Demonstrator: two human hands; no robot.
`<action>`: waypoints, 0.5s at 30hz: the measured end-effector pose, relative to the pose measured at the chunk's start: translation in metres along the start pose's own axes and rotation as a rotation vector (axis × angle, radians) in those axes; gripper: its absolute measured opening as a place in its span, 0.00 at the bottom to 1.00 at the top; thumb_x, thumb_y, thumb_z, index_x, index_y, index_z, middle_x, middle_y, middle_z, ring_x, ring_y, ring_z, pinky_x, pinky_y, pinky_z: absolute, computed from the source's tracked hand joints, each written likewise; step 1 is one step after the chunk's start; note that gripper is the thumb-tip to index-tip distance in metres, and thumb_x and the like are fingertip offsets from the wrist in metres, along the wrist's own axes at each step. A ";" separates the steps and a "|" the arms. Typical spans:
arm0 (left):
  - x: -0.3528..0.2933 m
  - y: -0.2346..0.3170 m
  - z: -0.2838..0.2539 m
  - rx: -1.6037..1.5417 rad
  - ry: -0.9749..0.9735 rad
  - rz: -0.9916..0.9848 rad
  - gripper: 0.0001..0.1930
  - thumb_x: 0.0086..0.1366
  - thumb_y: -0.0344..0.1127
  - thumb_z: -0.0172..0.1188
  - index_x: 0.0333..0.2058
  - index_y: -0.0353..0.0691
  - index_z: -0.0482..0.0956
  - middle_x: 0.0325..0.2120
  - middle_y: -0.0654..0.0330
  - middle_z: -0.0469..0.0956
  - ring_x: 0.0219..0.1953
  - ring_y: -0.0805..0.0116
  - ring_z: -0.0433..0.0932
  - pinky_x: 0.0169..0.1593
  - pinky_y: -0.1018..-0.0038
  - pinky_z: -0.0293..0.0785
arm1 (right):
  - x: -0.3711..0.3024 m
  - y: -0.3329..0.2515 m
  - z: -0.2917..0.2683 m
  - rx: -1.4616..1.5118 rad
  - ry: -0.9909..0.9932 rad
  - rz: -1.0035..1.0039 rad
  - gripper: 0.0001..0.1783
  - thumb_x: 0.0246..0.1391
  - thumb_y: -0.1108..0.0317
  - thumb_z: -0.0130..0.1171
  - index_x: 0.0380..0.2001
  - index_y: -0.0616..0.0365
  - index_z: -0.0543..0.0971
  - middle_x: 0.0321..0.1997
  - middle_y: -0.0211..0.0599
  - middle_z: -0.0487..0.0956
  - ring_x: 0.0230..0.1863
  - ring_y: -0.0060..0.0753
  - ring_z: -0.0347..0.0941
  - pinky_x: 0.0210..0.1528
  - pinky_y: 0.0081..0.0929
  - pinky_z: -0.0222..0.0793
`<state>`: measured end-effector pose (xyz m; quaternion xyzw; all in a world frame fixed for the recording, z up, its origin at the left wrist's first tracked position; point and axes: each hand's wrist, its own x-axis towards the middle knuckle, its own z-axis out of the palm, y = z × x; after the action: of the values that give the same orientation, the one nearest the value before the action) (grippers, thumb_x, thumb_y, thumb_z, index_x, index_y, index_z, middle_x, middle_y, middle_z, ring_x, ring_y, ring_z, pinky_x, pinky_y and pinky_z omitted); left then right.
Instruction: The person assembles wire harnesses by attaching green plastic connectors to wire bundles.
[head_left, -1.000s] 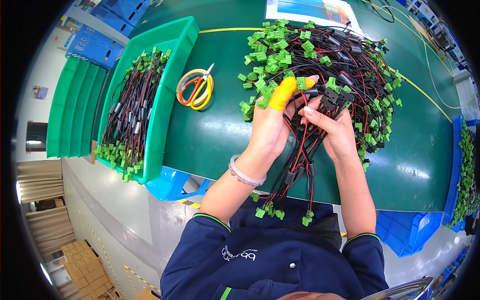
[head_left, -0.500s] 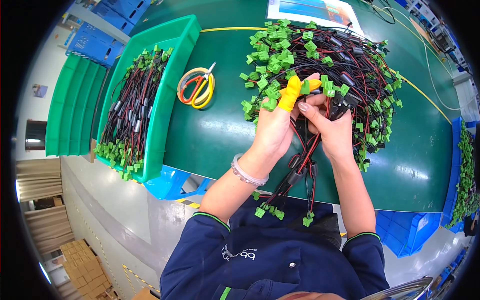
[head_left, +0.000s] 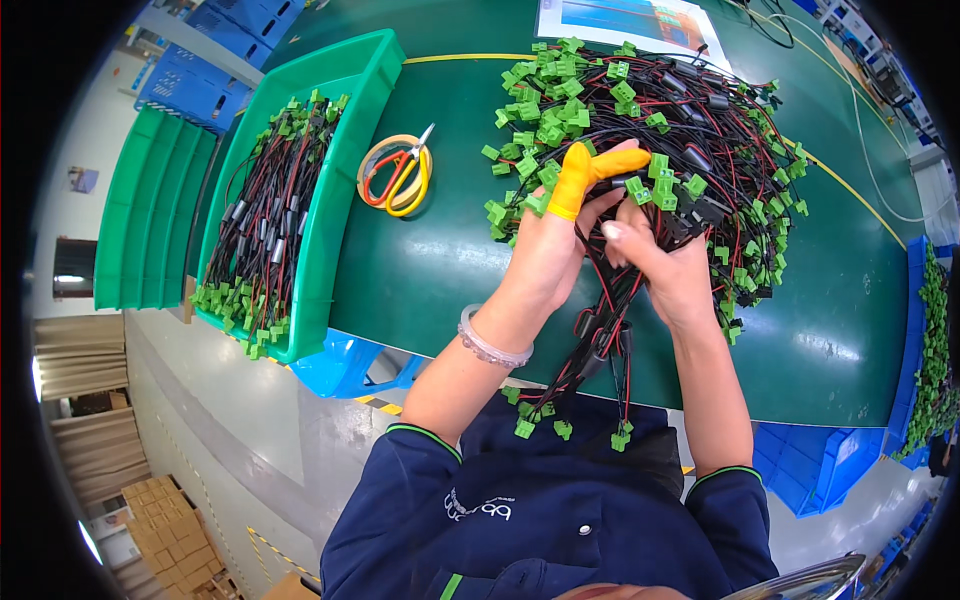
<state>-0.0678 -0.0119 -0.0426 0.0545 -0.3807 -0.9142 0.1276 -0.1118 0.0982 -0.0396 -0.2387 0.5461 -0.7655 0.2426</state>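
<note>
My left hand (head_left: 553,235), with yellow finger cots on thumb and index finger, is at the near edge of a large pile of wire harnesses (head_left: 690,105). Its thumb and index stand apart, the index tip beside green connectors (head_left: 662,183) above my right hand; its other fingers are partly hidden by the wires. My right hand (head_left: 672,270) is closed around a bundle of black-and-red wire harnesses (head_left: 606,315). Black cylinders sit along that bundle, and its green plugs (head_left: 537,412) hang below the table's front edge, over my lap. Black connectors (head_left: 695,215) stick out above the right hand.
Left of the hands, a green bin (head_left: 318,270) holds more harnesses. Scissors (head_left: 405,185) with red and yellow handles lie on a tape roll (head_left: 366,172). A printed sheet (head_left: 630,25) lies behind the pile. Blue crates (head_left: 815,465) stand at the right, below the green table (head_left: 440,270).
My left thumb and index finger have parted from around a green connector, the index stretching to the right. My right thumb has shifted slightly. The bundle still hangs from my hands.
</note>
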 end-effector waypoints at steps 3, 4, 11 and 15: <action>-0.002 0.002 0.000 0.089 -0.066 -0.080 0.25 0.65 0.52 0.42 0.52 0.39 0.66 0.40 0.62 0.73 0.39 0.78 0.72 0.43 0.80 0.68 | 0.001 -0.004 -0.004 -0.169 -0.068 0.061 0.08 0.41 0.77 0.63 0.21 0.62 0.72 0.19 0.26 0.72 0.22 0.16 0.65 0.26 0.17 0.62; -0.002 0.002 0.000 0.090 -0.074 -0.094 0.26 0.65 0.53 0.43 0.53 0.39 0.65 0.40 0.62 0.74 0.38 0.78 0.72 0.42 0.80 0.69 | 0.000 -0.005 -0.005 -0.137 -0.075 0.089 0.07 0.41 0.77 0.63 0.23 0.63 0.73 0.20 0.27 0.73 0.23 0.16 0.66 0.27 0.17 0.62; -0.003 0.004 -0.006 0.314 -0.135 -0.051 0.36 0.57 0.58 0.52 0.53 0.32 0.63 0.48 0.54 0.68 0.41 0.71 0.72 0.40 0.76 0.72 | -0.002 -0.012 -0.009 0.102 -0.189 0.191 0.08 0.44 0.76 0.61 0.31 0.65 0.76 0.28 0.34 0.78 0.28 0.20 0.73 0.29 0.17 0.66; -0.002 0.003 -0.012 0.240 -0.117 -0.004 0.34 0.56 0.55 0.54 0.50 0.29 0.65 0.49 0.49 0.68 0.43 0.67 0.72 0.44 0.73 0.72 | -0.003 -0.010 -0.010 0.095 -0.024 0.142 0.08 0.44 0.77 0.61 0.31 0.65 0.76 0.28 0.35 0.78 0.27 0.24 0.76 0.26 0.16 0.65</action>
<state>-0.0634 -0.0211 -0.0490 0.0170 -0.4942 -0.8639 0.0958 -0.1169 0.1106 -0.0335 -0.1967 0.5216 -0.7685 0.3141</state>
